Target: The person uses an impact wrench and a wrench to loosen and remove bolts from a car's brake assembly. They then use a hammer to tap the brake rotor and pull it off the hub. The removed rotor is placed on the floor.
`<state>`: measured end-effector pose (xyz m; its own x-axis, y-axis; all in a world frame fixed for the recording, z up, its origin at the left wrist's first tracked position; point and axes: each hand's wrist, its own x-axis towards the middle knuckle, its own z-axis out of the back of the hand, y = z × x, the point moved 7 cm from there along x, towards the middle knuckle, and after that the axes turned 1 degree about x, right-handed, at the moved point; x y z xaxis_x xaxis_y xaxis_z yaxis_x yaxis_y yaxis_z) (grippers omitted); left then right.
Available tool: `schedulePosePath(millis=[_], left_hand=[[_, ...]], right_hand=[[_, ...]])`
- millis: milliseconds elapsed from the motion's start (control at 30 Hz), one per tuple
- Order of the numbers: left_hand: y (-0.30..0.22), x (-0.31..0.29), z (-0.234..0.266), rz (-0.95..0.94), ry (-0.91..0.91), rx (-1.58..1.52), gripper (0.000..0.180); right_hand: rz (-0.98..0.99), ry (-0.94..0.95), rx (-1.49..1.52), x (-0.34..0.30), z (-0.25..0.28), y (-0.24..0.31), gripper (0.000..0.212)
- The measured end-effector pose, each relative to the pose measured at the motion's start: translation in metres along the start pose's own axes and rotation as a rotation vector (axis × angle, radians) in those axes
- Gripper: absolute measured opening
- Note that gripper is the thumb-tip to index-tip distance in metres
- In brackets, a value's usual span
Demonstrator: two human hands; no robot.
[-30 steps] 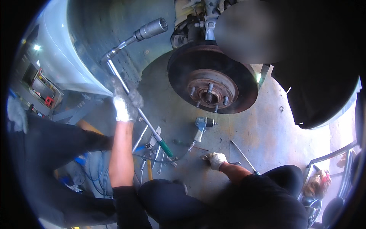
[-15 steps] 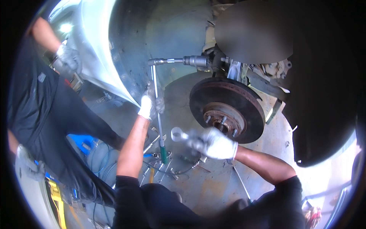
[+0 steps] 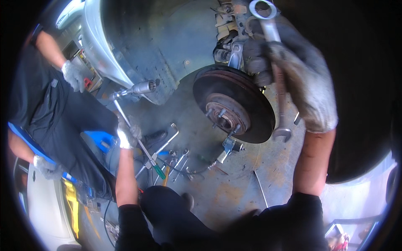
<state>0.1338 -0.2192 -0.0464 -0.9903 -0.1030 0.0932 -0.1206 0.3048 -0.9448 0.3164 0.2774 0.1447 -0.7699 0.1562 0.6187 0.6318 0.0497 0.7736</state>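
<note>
My left hand [image 3: 127, 133], in a white and grey glove, is closed on the shaft of a long socket wrench [image 3: 145, 87]. Its socket end points up and right, away from the hub, while its green handle [image 3: 159, 171] hangs low. My gloved right hand [image 3: 310, 83] grips a combination wrench [image 3: 270, 30], ring end up and open end down. It is raised to the right of the brake disc [image 3: 261, 115], close to the suspension parts [image 3: 235, 56]. The hub [image 3: 232, 109] shows bare wheel studs. My right fingers are partly hidden behind the glove's back.
A co-worker in dark clothes [image 3: 58, 121] stands at left, wearing grey gloves. Several wrenches [image 3: 181, 159] and a cross-shaped lug wrench [image 3: 167, 142] lie on the floor. An air tool [image 3: 228, 149] with a hose lies below the disc. The wheel arch liner [image 3: 142, 42] curves overhead.
The socket has come away from the suspension, and my left hand has moved left and down with the wrench. My right hand has lifted the combination wrench up and right.
</note>
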Motion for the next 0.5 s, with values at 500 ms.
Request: schedulePosePath(millis=[500], left_hand=[[0.01, -0.025, 0.055, -0.074, -0.05, -0.096, 0.069]], right_hand=[[0.233, -0.038, 0.165, 0.013, 0.066, -0.025, 0.029]])
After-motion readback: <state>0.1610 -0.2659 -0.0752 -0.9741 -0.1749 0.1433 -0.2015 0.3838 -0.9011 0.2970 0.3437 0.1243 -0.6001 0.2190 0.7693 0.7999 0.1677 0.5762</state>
